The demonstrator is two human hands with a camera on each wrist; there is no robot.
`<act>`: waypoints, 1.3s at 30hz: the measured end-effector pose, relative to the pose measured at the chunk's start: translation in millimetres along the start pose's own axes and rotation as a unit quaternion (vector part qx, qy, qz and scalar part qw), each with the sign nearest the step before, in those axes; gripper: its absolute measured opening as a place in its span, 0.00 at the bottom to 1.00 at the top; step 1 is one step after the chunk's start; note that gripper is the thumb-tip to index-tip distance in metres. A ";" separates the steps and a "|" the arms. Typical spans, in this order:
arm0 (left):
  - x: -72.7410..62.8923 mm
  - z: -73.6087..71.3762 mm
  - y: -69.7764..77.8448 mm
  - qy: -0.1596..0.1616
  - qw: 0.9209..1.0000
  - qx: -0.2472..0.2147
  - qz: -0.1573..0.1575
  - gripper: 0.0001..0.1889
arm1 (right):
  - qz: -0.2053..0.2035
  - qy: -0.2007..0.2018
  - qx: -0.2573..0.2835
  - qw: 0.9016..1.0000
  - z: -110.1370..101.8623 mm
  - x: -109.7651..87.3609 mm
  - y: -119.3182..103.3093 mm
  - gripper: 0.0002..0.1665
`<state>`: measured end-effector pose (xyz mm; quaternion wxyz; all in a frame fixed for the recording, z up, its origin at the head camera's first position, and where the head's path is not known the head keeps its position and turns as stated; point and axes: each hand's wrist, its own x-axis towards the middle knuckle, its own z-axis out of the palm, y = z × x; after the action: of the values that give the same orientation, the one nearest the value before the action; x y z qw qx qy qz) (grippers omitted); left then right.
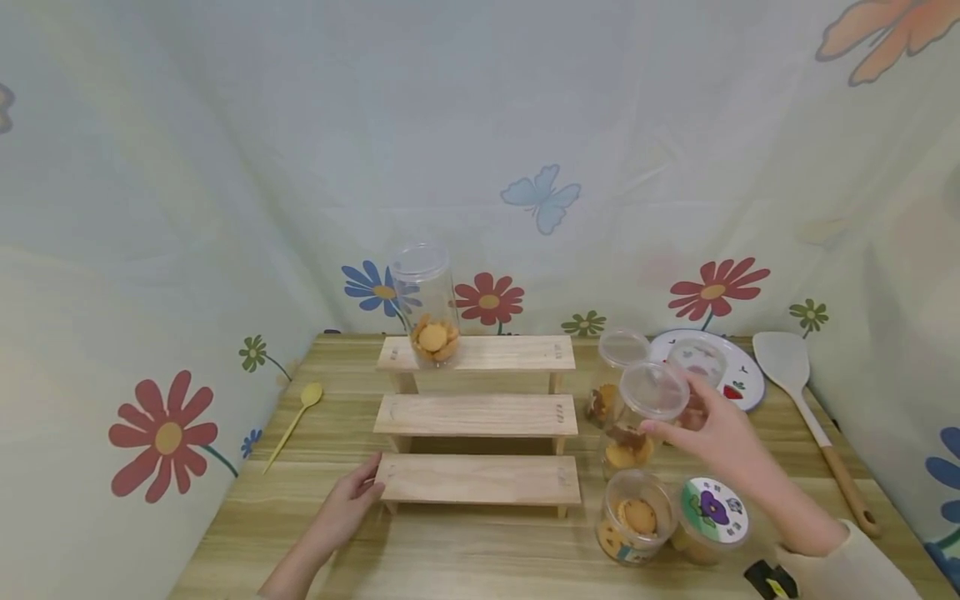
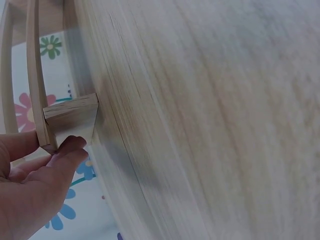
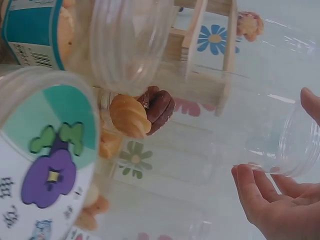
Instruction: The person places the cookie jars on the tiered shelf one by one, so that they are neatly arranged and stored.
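My left hand (image 1: 347, 504) is at the left end of the lowest step of a wooden three-step display stand (image 1: 480, 479). In the left wrist view, the thumb and fingers pinch that board's end (image 2: 47, 137). My right hand (image 1: 712, 429) grips the lidded top of a tall clear jar (image 1: 654, 392), thumb on one side and fingers on the other. Cookies and brown pieces lie low in this jar, which stands right of the stand. Another tall cookie jar (image 1: 427, 308) stands on the top step's left end. Close behind the held jar is a similar jar (image 1: 622, 350).
In front of the held jar stand a short cookie jar (image 1: 637, 517) and a tub with a purple-flower lid (image 1: 714, 510). A patterned plate (image 1: 750, 387) bears another clear container. A wooden-handled spatula (image 1: 817, 417) lies far right, a yellow spoon (image 1: 300, 412) left.
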<state>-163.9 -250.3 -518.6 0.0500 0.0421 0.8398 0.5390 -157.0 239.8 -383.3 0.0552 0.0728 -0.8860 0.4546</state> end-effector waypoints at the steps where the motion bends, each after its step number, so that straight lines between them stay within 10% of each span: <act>1: -0.1 -0.1 0.3 0.000 1.000 -0.001 -0.001 0.26 | -0.002 -0.002 0.005 1.000 -1.0 0.4 -1.9 0.48; 24: 2.1 -0.3 -3.7 -0.002 1.000 0.004 0.002 0.26 | -0.104 -0.026 0.038 0.994 -28.8 18.6 -49.0 0.40; 39: 1.2 0.3 -1.8 0.003 1.000 -0.002 -0.001 0.26 | -0.073 -0.042 0.052 0.995 -19.5 31.9 -76.3 0.44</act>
<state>-165.1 -250.6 -520.4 0.0480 0.0400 0.8391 0.5403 -174.1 209.2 -305.9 0.0474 0.1591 -0.8548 0.4917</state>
